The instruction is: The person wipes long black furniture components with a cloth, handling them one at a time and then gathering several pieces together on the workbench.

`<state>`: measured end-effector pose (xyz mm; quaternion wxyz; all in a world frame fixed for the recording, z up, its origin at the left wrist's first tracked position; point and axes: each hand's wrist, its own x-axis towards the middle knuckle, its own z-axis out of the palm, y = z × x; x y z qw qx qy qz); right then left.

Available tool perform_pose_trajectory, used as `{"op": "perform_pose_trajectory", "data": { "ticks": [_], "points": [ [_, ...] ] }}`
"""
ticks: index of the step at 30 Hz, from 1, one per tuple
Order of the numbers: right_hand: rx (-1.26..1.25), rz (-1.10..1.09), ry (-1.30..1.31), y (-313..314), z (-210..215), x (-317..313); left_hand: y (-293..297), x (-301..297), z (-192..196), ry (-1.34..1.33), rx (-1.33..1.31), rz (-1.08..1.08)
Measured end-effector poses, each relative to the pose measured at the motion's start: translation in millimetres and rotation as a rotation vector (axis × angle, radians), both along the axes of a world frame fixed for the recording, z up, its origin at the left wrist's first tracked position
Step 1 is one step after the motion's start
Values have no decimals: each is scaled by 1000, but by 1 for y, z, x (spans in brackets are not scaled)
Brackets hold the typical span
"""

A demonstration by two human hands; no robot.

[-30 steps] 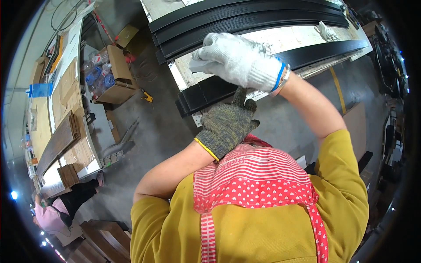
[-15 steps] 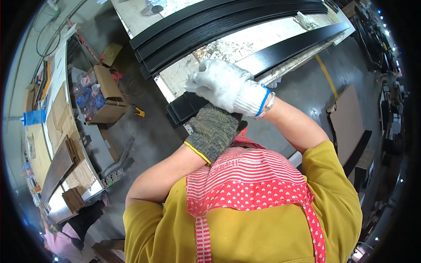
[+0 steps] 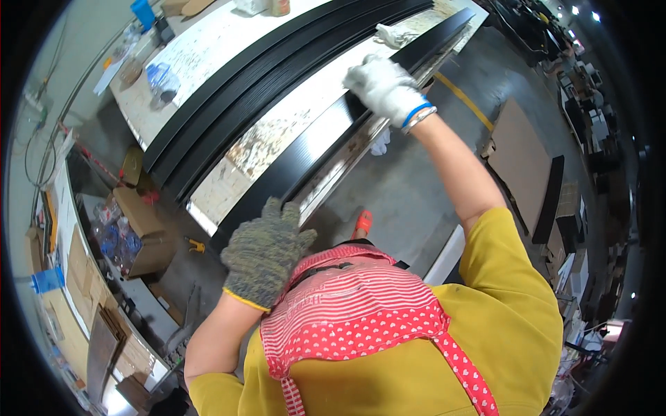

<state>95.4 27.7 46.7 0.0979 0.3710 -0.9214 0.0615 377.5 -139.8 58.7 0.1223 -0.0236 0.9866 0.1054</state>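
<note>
At bench edge: my arms spread apart.
Left hand [image 3: 266,251]: grey knit glove, clamped on long black panel [image 3: 326,142] near end.
Right hand [image 3: 383,87]: white glove, arm outstretched, gripping panel.

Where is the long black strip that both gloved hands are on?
In the head view, the long black strip lies along the workbench's near edge, between left hand and right hand.
</note>
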Motion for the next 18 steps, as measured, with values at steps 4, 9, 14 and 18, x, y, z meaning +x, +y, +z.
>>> {"op": "perform_pose_trajectory", "data": {
  "ticks": [4, 9, 14, 18],
  "points": [
    [-46, 237, -166, -14, -5, 17, 13, -66, -9, 192, 42, -158],
    [44, 208, -178, 20, -7, -47, 35, -122, -11, 65, -43, -58],
    [114, 17, -105, 92, 4, -173, 57, -151, 31, -146, -113, 40],
    [12, 16, -141, 132, 8, -213, 87, -211, 30, -101, -116, -33]
  ]
}}
